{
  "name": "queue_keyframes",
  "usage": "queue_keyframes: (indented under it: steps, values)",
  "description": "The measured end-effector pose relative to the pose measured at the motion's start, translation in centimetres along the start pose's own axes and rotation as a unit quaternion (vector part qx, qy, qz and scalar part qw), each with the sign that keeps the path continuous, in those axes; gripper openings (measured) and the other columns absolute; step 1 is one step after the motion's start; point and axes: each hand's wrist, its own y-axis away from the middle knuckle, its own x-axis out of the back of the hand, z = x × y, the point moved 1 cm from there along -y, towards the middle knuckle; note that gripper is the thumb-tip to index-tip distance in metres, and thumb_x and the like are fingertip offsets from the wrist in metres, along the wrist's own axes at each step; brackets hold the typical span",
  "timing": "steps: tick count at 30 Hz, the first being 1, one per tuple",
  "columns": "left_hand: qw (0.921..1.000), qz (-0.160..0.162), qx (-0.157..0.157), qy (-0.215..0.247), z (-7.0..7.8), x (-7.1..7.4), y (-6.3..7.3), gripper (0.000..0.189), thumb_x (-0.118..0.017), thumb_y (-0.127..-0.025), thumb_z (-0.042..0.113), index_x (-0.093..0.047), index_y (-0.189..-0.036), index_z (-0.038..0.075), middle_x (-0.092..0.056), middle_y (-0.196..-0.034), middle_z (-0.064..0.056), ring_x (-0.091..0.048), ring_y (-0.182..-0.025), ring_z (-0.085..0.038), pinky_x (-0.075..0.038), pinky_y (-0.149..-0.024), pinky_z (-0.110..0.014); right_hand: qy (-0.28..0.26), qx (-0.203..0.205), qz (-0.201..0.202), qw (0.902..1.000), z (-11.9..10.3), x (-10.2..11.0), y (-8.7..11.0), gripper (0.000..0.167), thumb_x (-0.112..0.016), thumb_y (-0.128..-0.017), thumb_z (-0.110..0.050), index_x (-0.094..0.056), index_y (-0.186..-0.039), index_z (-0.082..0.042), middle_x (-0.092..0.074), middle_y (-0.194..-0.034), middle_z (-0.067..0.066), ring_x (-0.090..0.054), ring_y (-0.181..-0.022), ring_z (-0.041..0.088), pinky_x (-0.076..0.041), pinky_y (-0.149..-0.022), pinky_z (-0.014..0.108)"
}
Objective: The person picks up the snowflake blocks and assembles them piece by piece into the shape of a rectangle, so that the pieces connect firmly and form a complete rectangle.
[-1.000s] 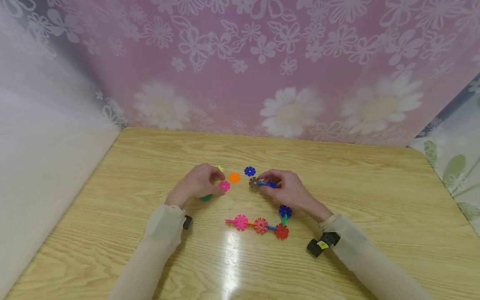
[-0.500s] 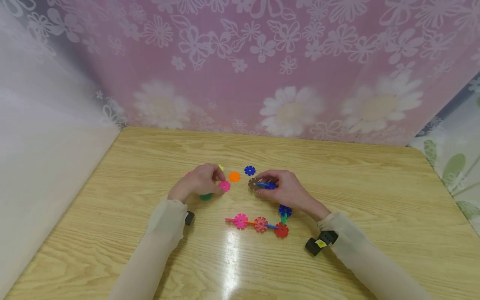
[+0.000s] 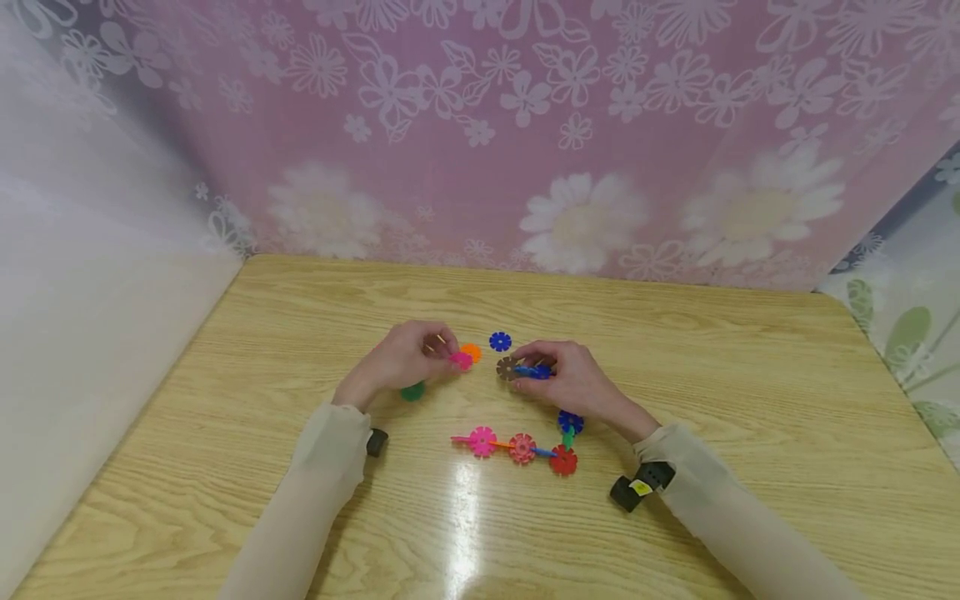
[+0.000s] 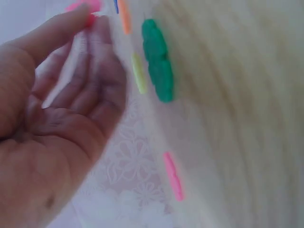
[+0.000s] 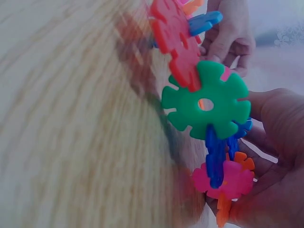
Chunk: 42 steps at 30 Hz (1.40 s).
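My left hand point(image 3: 405, 358) pinches a pink slotted flower disc point(image 3: 461, 361) between thumb and fingertips, and the left wrist view has this pink disc point(image 4: 90, 6) at its top edge. Opposite, my right hand point(image 3: 573, 379) grips one end of a chain of interlocked slotted discs, where a brown disc point(image 3: 507, 369) points toward the left hand. From there the chain bends through a red disc point(image 3: 563, 460) and back left to a pink chain disc point(image 3: 482, 442). Close up in the right wrist view are the chain's green disc point(image 5: 223, 95) and red disc point(image 5: 173, 42).
Loose discs lie on the wooden table point(image 3: 712, 358): a blue one point(image 3: 500, 342), an orange one point(image 3: 472, 351) behind the held pink disc, and a green one point(image 3: 412, 392) beneath the left hand. The left wrist view adds a yellow disc point(image 4: 138, 72) and another pink disc point(image 4: 173, 175).
The left hand has moved slightly right and away from the body with the pink disc, which has tilted and now overlaps the orange disc. The right hand and chain stay nearly still.
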Motion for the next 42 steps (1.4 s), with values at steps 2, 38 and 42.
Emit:
queue_keyframes:
  steps: [2,38,42]
  values:
    - [0.9995,0.016,-0.026,0.001,0.1,-0.2,0.0,0.009,-0.079,-0.092,0.021,-0.072,-0.098,0.020,-0.073,-0.101,0.001,-0.067,-0.095,-0.016,-0.055,-0.086,-0.035,0.004,-0.001,0.002,1.0000,0.0,0.0,0.0,0.036,-0.080,-0.089,-0.025,-0.073,-0.123,-0.015,-0.075,-0.111,0.007,-0.069,-0.096,0.019,-0.057,-0.081,0.036]
    - [0.9946,0.026,-0.101,0.006,2.0,-1.8,0.0,0.007,-0.076,-0.093,0.013,-0.078,-0.095,0.019,-0.077,-0.095,0.004,-0.070,-0.086,-0.009,-0.058,-0.080,-0.028,0.021,0.054,0.040,0.9975,-1.0,-0.5,-0.1,0.029,-0.082,-0.087,-0.015,-0.078,-0.116,-0.013,-0.076,-0.095,0.002,-0.064,-0.078,0.011,-0.050,-0.066,0.026]
    - [0.9951,0.024,-0.096,0.002,2.1,-1.8,0.1,0.008,-0.076,-0.093,0.012,-0.078,-0.095,0.019,-0.076,-0.094,0.004,-0.070,-0.086,-0.011,-0.058,-0.079,-0.029,0.019,0.052,0.040,0.9977,-1.0,-0.5,-0.1,0.030,-0.083,-0.086,-0.015,-0.078,-0.116,-0.013,-0.076,-0.095,0.001,-0.065,-0.081,0.011,-0.051,-0.068,0.026]
